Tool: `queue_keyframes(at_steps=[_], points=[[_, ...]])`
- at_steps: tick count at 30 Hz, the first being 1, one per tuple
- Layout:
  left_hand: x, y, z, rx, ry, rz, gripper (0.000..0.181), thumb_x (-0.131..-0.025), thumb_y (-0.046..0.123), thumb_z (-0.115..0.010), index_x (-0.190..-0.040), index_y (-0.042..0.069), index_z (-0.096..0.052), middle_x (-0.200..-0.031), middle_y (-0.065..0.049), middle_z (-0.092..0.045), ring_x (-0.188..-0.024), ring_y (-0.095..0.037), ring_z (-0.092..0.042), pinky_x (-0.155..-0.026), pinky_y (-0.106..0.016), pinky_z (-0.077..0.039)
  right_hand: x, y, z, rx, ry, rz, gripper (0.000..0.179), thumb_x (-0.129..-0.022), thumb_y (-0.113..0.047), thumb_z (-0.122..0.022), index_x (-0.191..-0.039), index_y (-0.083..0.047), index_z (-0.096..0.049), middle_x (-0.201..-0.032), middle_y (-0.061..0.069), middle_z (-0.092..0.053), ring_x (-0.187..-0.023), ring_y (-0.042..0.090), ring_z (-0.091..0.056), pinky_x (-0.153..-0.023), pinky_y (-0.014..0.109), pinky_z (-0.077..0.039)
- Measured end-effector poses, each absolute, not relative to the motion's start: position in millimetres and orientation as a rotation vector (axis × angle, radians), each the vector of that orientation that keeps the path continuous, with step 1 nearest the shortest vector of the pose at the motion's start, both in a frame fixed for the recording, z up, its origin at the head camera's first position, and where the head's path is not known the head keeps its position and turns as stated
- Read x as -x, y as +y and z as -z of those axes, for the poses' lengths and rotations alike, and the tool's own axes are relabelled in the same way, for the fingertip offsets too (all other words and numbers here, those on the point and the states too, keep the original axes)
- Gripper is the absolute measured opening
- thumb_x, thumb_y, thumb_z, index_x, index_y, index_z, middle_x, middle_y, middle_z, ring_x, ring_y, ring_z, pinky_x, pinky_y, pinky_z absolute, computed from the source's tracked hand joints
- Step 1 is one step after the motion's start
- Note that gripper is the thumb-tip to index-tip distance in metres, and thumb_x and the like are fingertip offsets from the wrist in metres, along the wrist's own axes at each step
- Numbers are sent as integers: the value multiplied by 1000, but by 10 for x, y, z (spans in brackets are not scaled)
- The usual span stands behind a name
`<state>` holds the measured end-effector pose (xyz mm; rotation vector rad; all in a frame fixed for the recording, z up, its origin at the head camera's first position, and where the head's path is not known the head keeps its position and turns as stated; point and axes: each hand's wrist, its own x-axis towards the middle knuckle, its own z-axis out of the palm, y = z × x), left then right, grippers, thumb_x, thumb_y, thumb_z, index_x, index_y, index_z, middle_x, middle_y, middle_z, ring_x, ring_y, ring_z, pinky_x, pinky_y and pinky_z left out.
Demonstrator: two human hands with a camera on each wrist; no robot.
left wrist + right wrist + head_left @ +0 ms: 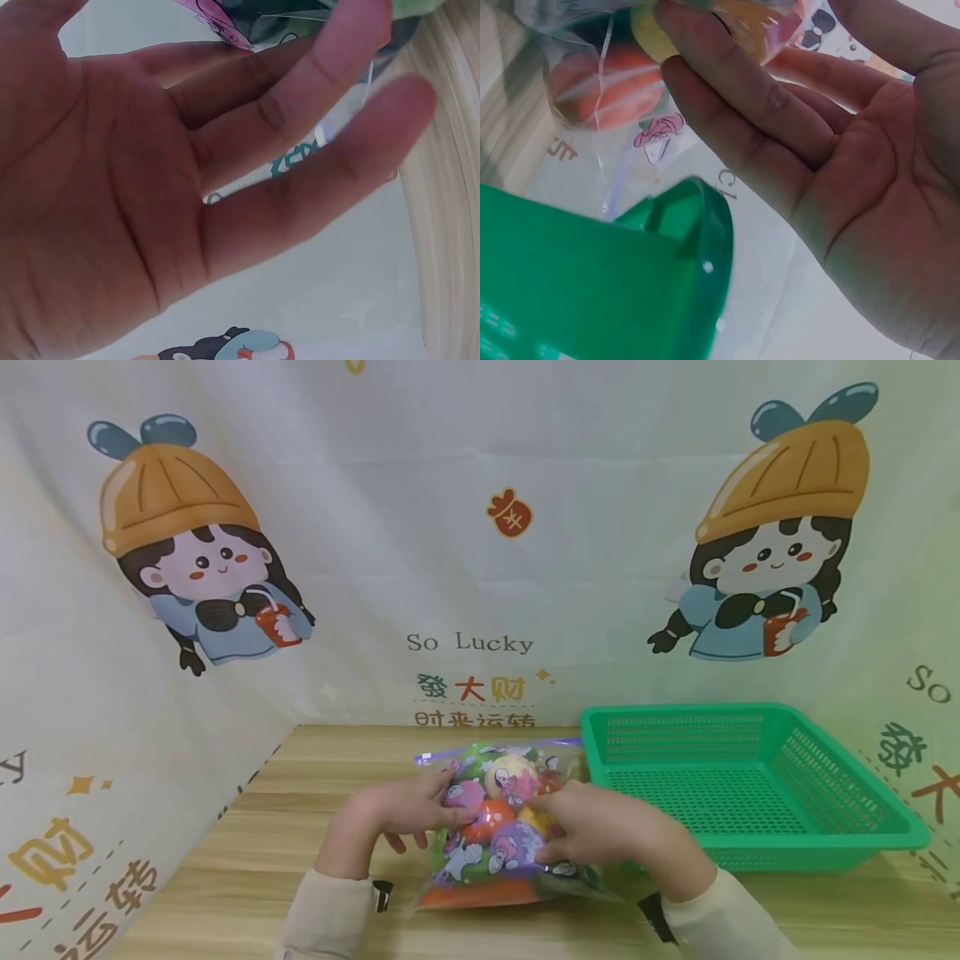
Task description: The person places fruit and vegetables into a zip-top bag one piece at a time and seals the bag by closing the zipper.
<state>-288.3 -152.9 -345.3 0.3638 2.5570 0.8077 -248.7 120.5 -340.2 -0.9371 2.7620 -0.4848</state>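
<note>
A clear zip bag (487, 852) printed with cartoon figures lies on the table, bulging with several round toy-like pieces in orange, yellow, green and cream. In the head view my left hand (408, 814) touches the bag's left side, its thumb across the front. From the right, my right hand (600, 822) rests fingers against the bag's other side. The left wrist view shows the left hand (142, 172) with fingers extended along the bag's edge. Likewise, the right hand (855, 165) has long, fairly straight fingers beside an orange piece (611, 86) seen through the plastic.
A green perforated plastic basket (765, 842) stands just right of the bag, its rim near my right forearm. Wood-grain table top (300, 810) shows left of the bag. Behind hangs a pale cloth (472, 568) with cartoon girls and lettering.
</note>
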Motion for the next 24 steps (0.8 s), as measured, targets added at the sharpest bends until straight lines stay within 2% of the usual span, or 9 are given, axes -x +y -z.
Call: queue_keyframes(at_steps=[4,7,9,11,13,15,16,19,24], points=[[2908,-1562,3459,-320,2570,-844,94,-101,54,-69,-172,19,-18,-151,-16,-58,-93,-30,-69,-74,-52,-62,2503,1115,3483,954,2817,441,65,-97,-22,-79,-152,2,-53,-69,-2,-56,-65,12,-55,-66,28,-50],[2923,-1560,3464,-322,2592,-847,91,-101,52,-69,-171,18,-21,-152,-17,-57,-95,-31,-68,-73,-52,-62,2515,1047,3544,889,2876,341,66,-100,-25,-75,-156,-1,-49,-93,9,-73,-90,21,-71,-86,36,-60],[2937,-1541,3472,-351,2628,-837,89,-101,52,-70,-171,20,-25,-155,-17,-54,-93,-30,-66,-72,-52,-61,2530,1046,3560,862,2889,318,68,-100,-25,-75,-158,-1,-48,-114,16,-77,-105,26,-73,-97,42,-60],[2954,-1522,3492,-435,2688,-820,87,-101,51,-70,-169,18,-29,-157,-18,-54,-107,-36,-68,-83,-58,-61,2558,1090,3564,877,2889,339,67,-100,-26,-75,-157,-2,-49,-123,15,-75,-108,24,-73,-100,42,-60],[2976,-1515,3553,-531,2758,-797,83,-102,51,-68,-168,15,-33,-156,-19,-55,-121,-39,-67,-99,-61,-58,2597,1178,3568,906,2867,424,60,-100,-26,-76,-151,-2,-55,-119,10,-74,-101,20,-70,-94,40,-60],[2987,-1531,3636,-602,2822,-786,79,-104,52,-64,-166,12,-36,-157,-22,-55,-136,-44,-61,-115,-63,-48,2619,1312,3580,921,2855,540,56,-101,-27,-74,-148,-2,-58,-126,11,-71,-106,23,-69,-97,44,-59],[2988,-1551,3681,-619,2852,-788,77,-105,52,-62,-165,10,-37,-158,-23,-54,-147,-45,-52,-122,-63,-41,2626,1394,3587,903,2869,581,54,-103,-30,-72,-148,-4,-58,-134,13,-69,-117,28,-68,-104,48,-57],[2951,-1646,3802,-556,2942,-774,77,-108,55,-54,-165,7,-36,-167,-26,-41,-155,-51,-37,-125,-67,-32,2610,1688,3643,793,2993,624,56,-108,-39,-61,-153,-6,-54,-161,23,-49,-148,47,-48,-122,69,-36],[2789,-1866,3890,-367,3165,-590,79,-110,63,-41,-167,10,-32,-173,-30,-22,-159,-60,-16,-121,-82,-18,2444,2212,3867,343,3182,555,70,-111,-59,-41,-164,-12,-41,-175,27,-18,-159,59,-15,-114,90,-1]])
